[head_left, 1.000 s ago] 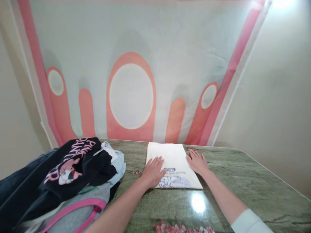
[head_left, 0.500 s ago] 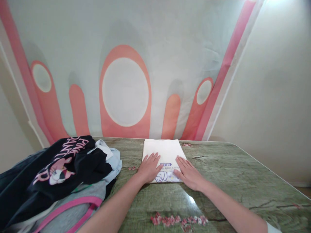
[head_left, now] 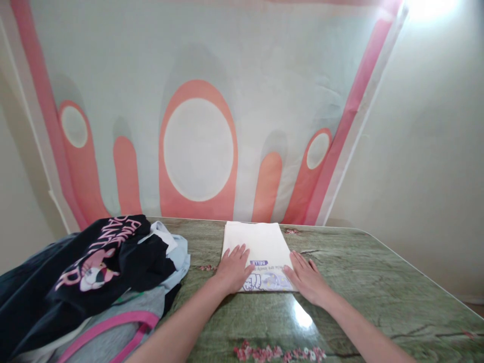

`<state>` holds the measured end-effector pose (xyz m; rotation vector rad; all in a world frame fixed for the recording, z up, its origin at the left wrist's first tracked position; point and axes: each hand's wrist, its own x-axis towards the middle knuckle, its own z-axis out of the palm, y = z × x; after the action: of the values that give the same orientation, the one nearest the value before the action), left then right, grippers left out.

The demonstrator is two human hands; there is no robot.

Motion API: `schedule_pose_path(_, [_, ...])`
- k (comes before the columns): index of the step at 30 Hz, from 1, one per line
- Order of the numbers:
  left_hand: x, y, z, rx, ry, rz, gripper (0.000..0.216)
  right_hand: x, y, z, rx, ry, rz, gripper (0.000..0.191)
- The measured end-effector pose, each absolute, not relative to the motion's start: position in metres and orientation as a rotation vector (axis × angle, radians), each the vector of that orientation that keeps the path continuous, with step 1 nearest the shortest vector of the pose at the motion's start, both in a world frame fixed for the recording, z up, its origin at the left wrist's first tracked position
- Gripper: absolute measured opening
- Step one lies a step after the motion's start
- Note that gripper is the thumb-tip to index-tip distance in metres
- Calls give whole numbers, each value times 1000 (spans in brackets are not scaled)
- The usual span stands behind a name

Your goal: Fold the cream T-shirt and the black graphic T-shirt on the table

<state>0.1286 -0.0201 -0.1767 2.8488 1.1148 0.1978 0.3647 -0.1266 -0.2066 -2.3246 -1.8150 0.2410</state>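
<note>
A white folded garment (head_left: pixel 257 239), probably a shirt, lies flat on the table with a purple print and the word BELLE near its front edge. Resting on its left part is my left hand (head_left: pixel 235 268), fingers stretched out and palm down. My right hand (head_left: pixel 308 276) lies flat along the garment's right edge, fingertips touching or just beside it. Both hands are open and grasp nothing.
To the left, a heap of clothes holds a black Pink Panther garment (head_left: pixel 124 262), a grey piece with pink trim (head_left: pixel 113 322) and a light blue piece (head_left: pixel 180 254). The green wood-patterned table (head_left: pixel 363 282) meets a patterned wall covering (head_left: pixel 257 91) behind.
My right hand has slid right toward the garment's edge, uncovering more of the print. The left hand stays on the garment. The view has tilted up slightly.
</note>
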Motion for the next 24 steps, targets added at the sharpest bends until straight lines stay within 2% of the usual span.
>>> schedule_pose_path(7, [145, -61, -170, 2933, 728, 256, 56, 357, -126, -199, -2171, -1972, 129, 68])
schedule_pose_path(10, [147, -69, -171, 2928, 731, 247, 59, 361, -127, -197, -2159, -2042, 228, 68])
schedule_pose_path(15, [147, -69, -169, 2915, 760, 241, 60, 380, -122, -208, -2285, -1811, 229, 73])
schedule_pose_path(18, [150, -72, -164, 2908, 814, 260, 58, 384, -117, -214, -2072, -1725, 254, 64])
schedule_pose_path(22, [157, -79, -159, 2959, 739, 328, 40, 376, -115, -212, -1737, -1517, 368, 57])
schedule_pose_path(24, [159, -81, -160, 2999, 690, 348, 44, 372, -119, -206, -1694, -1516, 384, 56])
